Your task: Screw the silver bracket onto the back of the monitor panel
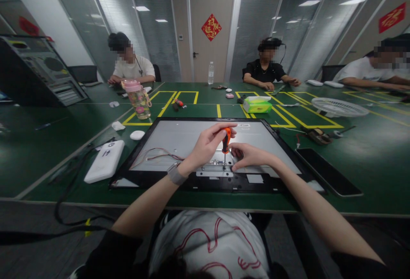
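Note:
A flat display panel with a black frame and a pale grey back lies on the table before me. My left hand is closed around the top of an orange and black screwdriver. The screwdriver stands upright, its shaft reaching down to a silver metal bracket at the panel's near edge. Just right of the shaft is my right hand, its thumb low by the bracket and apart from the curled fingers. Whether those fingers touch the screwdriver is unclear. Thin wires lie across the panel's left part.
A white power bank lies left of the panel, a black phone right. Beyond are a pink-lidded bottle, green tissue pack and white round grille. A computer case stands far left. Several people sit opposite.

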`<act>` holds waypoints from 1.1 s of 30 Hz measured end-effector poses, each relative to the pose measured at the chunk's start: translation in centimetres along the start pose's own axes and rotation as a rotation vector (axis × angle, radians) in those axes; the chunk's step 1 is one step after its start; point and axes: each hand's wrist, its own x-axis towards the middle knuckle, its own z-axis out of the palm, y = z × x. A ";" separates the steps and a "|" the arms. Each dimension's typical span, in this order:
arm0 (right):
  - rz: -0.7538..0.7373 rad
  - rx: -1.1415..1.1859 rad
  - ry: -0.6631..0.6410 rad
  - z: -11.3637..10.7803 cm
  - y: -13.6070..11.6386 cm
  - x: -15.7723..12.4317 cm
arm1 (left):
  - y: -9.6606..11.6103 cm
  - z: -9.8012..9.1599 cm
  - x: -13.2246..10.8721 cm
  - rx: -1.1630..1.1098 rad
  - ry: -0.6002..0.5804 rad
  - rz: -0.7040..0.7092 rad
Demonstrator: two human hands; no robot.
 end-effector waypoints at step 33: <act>-0.003 0.033 -0.007 0.1 0.8 0.0 | -0.1 -5.5 -1.3 0.443 0.180 -0.029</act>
